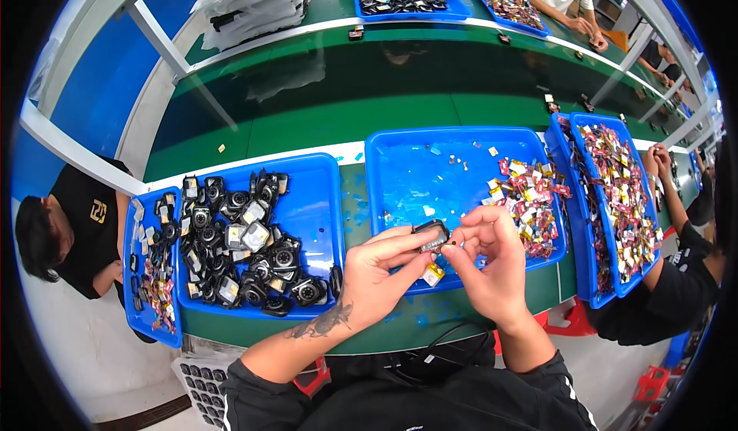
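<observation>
My left hand grips a black smartwatch case between thumb and fingers, over the front of the middle blue tray. A small battery with white and yellow faces hangs just below the case. My right hand is at the case's right edge, thumb and index finger pinched together. What lies between those fingertips is too small to make out. Small red, white and yellow battery parts are heaped in the tray's right side. Black watch cases fill much of the left blue tray.
Stacked blue trays of small parts stand at the right. Another blue tray adjoins the left one. Beyond a white rail lies a green belt with scattered parts. Metal frame posts rise at the left. Co-workers sit left, right and opposite.
</observation>
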The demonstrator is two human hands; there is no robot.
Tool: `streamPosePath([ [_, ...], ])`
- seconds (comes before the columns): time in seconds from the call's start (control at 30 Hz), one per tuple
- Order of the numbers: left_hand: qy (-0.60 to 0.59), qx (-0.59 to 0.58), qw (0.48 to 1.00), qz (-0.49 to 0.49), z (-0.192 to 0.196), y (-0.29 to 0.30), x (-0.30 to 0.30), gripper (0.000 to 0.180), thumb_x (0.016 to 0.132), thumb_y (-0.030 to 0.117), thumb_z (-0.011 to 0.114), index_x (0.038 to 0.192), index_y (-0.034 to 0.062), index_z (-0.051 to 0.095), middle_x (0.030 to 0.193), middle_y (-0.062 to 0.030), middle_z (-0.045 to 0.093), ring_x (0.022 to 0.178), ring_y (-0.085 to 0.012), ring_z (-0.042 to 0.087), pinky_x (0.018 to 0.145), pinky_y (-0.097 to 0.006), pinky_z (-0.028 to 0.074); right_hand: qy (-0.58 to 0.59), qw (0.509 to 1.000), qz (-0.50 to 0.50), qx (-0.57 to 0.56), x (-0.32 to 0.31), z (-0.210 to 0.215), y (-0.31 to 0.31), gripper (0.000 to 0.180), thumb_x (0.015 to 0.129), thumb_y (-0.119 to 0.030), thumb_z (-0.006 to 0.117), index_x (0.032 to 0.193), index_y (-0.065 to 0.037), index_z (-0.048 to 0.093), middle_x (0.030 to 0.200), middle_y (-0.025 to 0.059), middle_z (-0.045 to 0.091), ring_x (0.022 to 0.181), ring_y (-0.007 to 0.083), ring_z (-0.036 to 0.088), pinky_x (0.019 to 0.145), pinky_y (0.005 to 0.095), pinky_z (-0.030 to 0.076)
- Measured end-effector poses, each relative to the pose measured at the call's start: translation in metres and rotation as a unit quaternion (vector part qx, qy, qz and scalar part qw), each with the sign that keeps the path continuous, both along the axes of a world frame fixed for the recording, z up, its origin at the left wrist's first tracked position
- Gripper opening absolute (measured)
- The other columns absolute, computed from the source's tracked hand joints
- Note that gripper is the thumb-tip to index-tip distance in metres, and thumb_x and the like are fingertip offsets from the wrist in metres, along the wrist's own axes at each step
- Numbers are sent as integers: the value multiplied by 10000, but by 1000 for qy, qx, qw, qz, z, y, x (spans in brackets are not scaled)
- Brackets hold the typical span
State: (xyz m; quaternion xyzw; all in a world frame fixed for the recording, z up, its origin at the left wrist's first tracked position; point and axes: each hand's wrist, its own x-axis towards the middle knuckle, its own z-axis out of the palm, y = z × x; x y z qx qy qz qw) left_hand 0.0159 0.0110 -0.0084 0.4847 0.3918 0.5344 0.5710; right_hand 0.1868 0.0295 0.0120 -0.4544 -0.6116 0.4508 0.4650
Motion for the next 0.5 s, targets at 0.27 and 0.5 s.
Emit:
streamPosePath([
  [0.27,20,28,999,35,-6,-4,4,296,864,-126,604,1154,-72,638,1175,-156,592,1027,-213,650,898,-291,552,-81,987,-50,128,-6,-10,-1,358,768,58,740,1042,-31,528,795,45,622,596,79,518,516,228,409],
  [0.5,-9,25,998,54,-9,-7,6,257,881,-109,591,1128,-68,649,1149,-163,606,1006,-214,654,863,-288,566,-76,993,-38,80,-12,-10,-3,414,779,59,725,1144,-22,547,902,50,605,740,90,569,619,227,519],
])
